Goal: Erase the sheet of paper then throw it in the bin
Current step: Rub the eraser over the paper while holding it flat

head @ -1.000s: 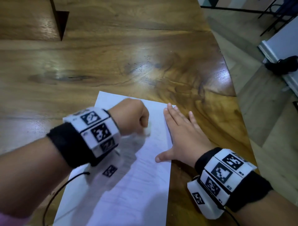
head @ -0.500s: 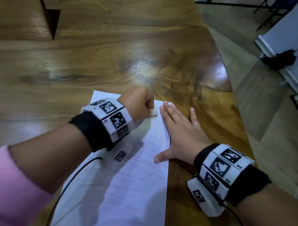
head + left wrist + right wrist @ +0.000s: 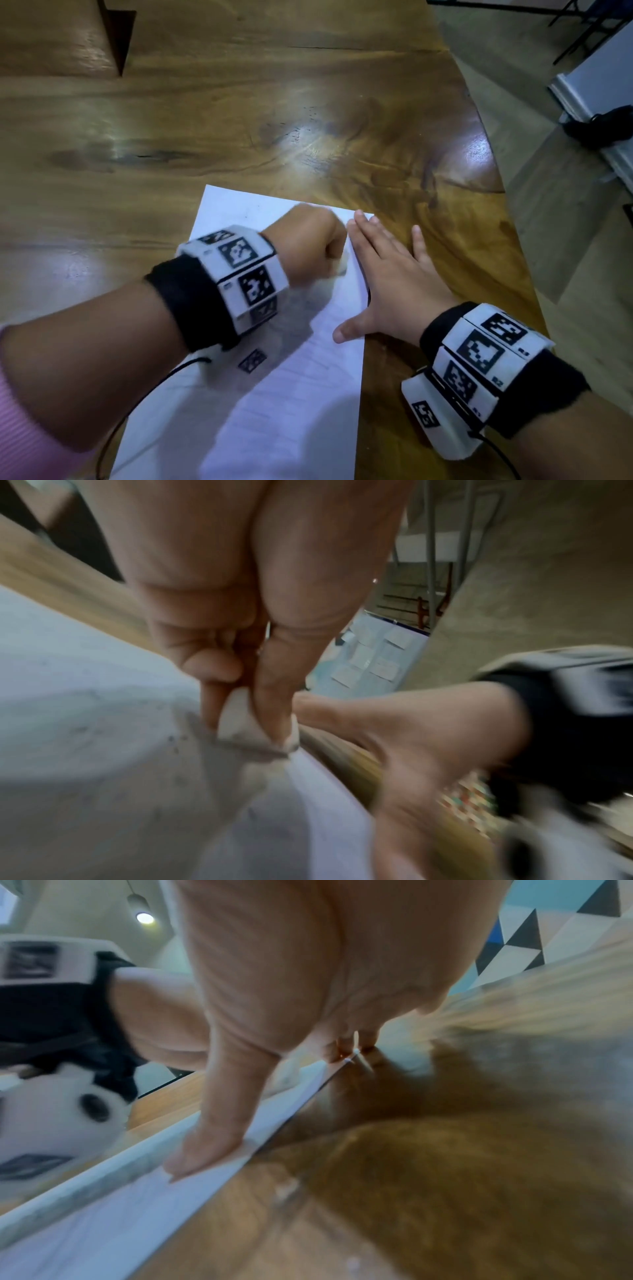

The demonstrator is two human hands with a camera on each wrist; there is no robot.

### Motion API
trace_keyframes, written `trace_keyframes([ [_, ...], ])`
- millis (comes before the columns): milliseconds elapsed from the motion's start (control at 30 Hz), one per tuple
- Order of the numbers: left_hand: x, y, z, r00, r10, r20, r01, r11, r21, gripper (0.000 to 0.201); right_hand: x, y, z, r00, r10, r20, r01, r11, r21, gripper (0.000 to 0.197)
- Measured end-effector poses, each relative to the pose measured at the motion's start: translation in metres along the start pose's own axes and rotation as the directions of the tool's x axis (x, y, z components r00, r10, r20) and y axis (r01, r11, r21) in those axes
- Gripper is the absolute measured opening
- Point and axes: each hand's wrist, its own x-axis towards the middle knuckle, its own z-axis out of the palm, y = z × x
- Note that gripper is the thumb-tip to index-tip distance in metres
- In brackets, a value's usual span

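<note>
Since half a second ago the left hand [image 3: 308,243] has come back toward the person along the sheet of paper [image 3: 291,394], away from the sheet's far edge, and its fist now lies level with the fingers of the right hand [image 3: 394,284]; a second ago it lay at much the same spot, so the stroke runs back and forth. The right hand has stayed where it was. The left hand's thumb and fingers are curled tight round a small white eraser [image 3: 240,723], whose grey, dirtied lower edge touches the paper; the left wrist view is blurred, yet the pinch is plain. The right hand lies flat with straight, spread fingers across the sheet's right edge, its thumb [image 3: 202,1148] pressing on the paper and its palm partly on the wooden table [image 3: 239,120]. The sheet lies flat on the table near the person, close to the table's right rim, with dark specks scattered near the eraser. Faint pencil lines cross the sheet, but none can be read. Both wrists wear black bands with white blocks that bear square black-and-white marker patterns [image 3: 255,284]; small characters beside the markers on the right wristband [image 3: 486,356] are too small to read. A pink sleeve [image 3: 20,428] covers the left forearm.
</note>
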Motion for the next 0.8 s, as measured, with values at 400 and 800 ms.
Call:
trace_keyframes([
  [400,-0.012,0.005,0.009,0.997,-0.005,0.082,0.003,1.0,0.026,0.01,0.0,0.0,0.0,1.0,-0.003,-0.01,0.003,1.0,0.011,0.143],
  [800,-0.025,0.002,0.011,0.987,0.106,0.118,-0.118,0.989,0.094,0.009,-0.001,0.0,-0.001,1.0,0.002,0.006,-0.002,1.0,-0.006,0.143],
])
